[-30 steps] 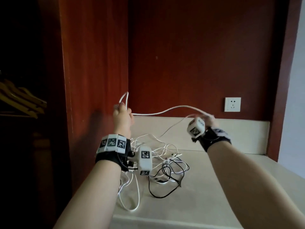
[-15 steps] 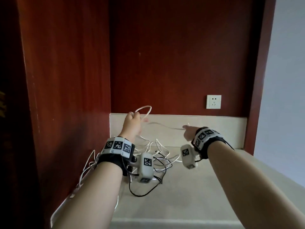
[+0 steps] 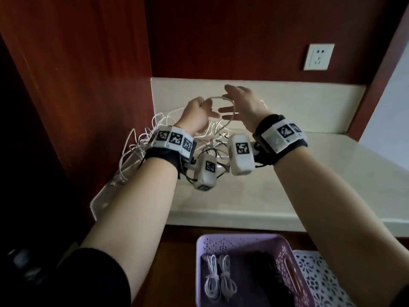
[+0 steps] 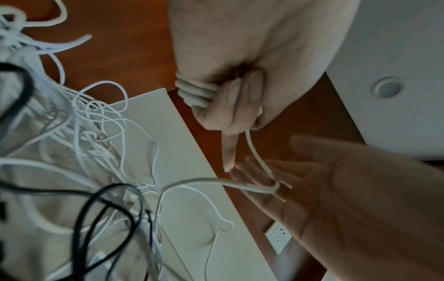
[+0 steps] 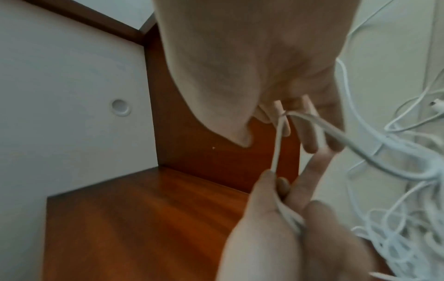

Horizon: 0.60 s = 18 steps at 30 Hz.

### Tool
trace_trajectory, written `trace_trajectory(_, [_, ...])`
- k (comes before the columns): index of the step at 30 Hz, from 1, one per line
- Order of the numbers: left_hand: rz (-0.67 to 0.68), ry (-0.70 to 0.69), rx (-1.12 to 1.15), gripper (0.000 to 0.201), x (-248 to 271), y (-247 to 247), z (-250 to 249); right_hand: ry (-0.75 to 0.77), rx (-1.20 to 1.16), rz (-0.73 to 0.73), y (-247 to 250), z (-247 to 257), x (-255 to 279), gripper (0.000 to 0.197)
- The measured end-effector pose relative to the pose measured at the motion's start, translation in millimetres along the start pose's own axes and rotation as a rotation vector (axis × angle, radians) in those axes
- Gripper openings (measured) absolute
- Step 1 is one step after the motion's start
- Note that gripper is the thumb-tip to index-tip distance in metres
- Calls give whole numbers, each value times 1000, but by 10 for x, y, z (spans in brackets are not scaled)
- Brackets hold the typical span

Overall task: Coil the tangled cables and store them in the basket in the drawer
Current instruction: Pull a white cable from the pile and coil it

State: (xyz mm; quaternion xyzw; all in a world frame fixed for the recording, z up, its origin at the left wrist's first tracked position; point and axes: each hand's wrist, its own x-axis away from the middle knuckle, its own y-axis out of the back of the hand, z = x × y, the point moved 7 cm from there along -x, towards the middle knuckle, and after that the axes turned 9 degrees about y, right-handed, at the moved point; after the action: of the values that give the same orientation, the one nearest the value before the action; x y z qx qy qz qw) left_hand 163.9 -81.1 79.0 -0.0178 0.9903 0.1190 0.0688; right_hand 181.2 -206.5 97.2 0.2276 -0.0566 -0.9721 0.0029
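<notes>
My left hand (image 3: pixel 197 114) grips several turns of a white cable (image 4: pixel 194 91) in its fist, index finger pointing out. The cable's free length (image 3: pixel 221 98) arcs from that fist over the straight fingers of my right hand (image 3: pixel 241 103), which is held close beside the left, palm open. In the right wrist view the cable (image 5: pixel 278 133) runs between those fingers down to the left hand (image 5: pixel 276 218). A tangle of white and black cables (image 3: pixel 141 140) lies on the counter at the left. The purple basket (image 3: pixel 239 239) below holds two coiled white cables (image 3: pixel 218 282).
The cream countertop (image 3: pixel 287 185) sits in a red wooden alcove, with a wall close on the left and a socket (image 3: pixel 318 56) at the back right. A white patterned basket (image 3: pixel 316 278) stands right of the purple one. Something dark lies inside the purple basket.
My right hand has swung left from a wide stretch to right beside the left hand, bringing the cable over. The view has tilted down, so the baskets now show.
</notes>
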Motion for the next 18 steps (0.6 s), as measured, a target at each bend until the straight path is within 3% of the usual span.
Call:
trace_trajectory(3, [-34, 11, -65, 20, 37, -2, 173, -66, 7, -42, 11, -240, 214, 37])
trace_trajectory(6, [-22, 44, -107, 22, 98, -18, 376, -59, 119, -50, 39, -493, 360, 17])
trace_trajectory(9, [-30, 26, -217, 24, 168, 4, 513, -9, 156, -131, 120, -653, 477, 14])
trace_trajectory(14, [253, 142, -97, 27, 253, -70, 754, 102, 79, -346, 289, -600, 761, 10])
trace_trajectory(16, [445, 129, -49, 31, 384, -114, 739, 150, 105, -413, 363, -536, 849, 3])
trace_trajectory(18, [643, 110, 24, 38, 547, -146, 729, 200, 157, -470, 427, -469, 927, 10])
